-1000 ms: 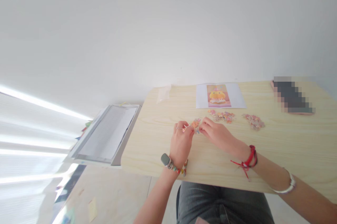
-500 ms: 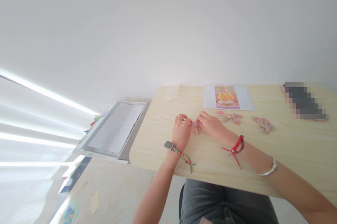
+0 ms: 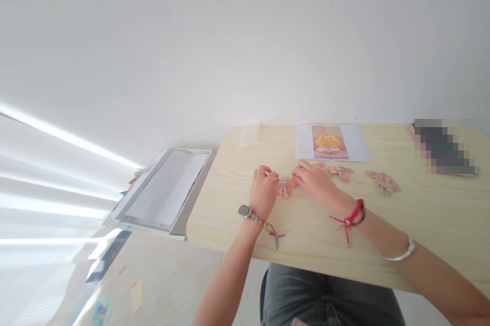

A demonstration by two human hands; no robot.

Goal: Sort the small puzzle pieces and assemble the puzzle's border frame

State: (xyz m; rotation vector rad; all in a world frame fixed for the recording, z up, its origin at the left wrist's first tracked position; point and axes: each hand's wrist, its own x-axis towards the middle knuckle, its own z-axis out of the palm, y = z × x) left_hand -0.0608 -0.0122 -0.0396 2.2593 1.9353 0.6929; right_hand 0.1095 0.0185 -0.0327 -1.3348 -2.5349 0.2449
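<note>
Pale wood-grain tabletop point(image 3: 421, 224) fills the right of the scene, seen from above by a seated person. Both hands rest near its middle. The left hand point(image 3: 263, 193), fingers curled, pinches the left edge of a small cluster of joined pink-and-orange puzzle pieces point(image 3: 285, 187) lying flat on the table. The right hand point(image 3: 316, 184), fingers bent, touches the cluster's right edge. Farther right lie two loose heaps of puzzle pieces point(image 3: 339, 172), near a white reference sheet with an orange cartoon picture point(image 3: 331, 142) at the far edge. Left of the table sits a grey tray of papers point(image 3: 164, 188).
</note>
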